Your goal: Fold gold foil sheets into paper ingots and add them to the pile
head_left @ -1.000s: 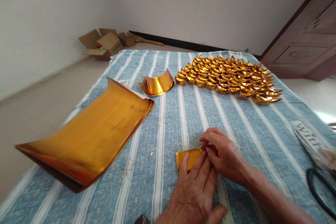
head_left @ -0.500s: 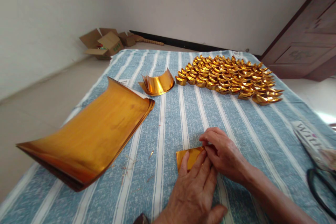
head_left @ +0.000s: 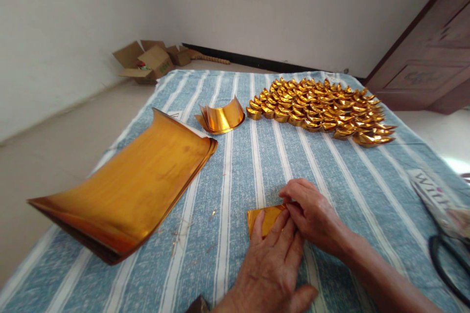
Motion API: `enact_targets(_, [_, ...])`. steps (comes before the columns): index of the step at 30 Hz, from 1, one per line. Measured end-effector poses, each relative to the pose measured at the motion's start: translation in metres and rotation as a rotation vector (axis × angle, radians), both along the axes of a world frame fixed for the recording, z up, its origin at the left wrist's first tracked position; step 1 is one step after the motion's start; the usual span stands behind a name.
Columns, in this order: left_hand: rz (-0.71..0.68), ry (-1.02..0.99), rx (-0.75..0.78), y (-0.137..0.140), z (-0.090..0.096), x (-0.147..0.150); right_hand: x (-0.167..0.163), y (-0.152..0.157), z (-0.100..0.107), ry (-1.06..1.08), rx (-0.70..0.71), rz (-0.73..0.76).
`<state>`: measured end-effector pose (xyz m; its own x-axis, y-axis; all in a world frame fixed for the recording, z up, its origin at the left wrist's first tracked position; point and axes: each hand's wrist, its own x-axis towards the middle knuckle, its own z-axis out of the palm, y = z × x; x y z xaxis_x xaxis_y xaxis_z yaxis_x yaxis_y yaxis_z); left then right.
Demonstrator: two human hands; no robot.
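Note:
A small folded piece of gold foil paper (head_left: 271, 216) lies on the striped cloth in front of me. My left hand (head_left: 271, 264) rests palm down over it, fingers stretched out and pressing it flat, thumb off to the right. At the paper's right end, the thumb and fingers of my right hand (head_left: 314, 217) are pinched together on its edge; that corner is partly hidden by both hands. Beyond and to the right stand rows of folded gold foil ingots (head_left: 316, 107), packed close together.
A large stack of curved gold sheets (head_left: 135, 186) lies at left, a smaller curled stack (head_left: 222, 117) behind it. Black-handled scissors (head_left: 450, 264) sit at the right edge. Gold scraps (head_left: 179, 234) dot the blue-and-white cloth (head_left: 209, 264). Cardboard boxes (head_left: 150, 63) stand on the floor.
Both hands stay almost still on the folded paper. The view has shifted very slightly, and nothing on the cloth has been visibly moved.

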<state>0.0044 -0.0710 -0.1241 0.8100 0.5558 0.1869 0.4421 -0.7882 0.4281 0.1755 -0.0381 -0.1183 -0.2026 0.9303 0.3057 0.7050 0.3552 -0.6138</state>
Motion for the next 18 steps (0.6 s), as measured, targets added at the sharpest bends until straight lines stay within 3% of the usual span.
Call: enact_targets(18, [-0.007,0.014,-0.034,0.0021,0.0093,0.0006,0.0003,0.0002,-0.0045,-0.034,0.084,0.003])
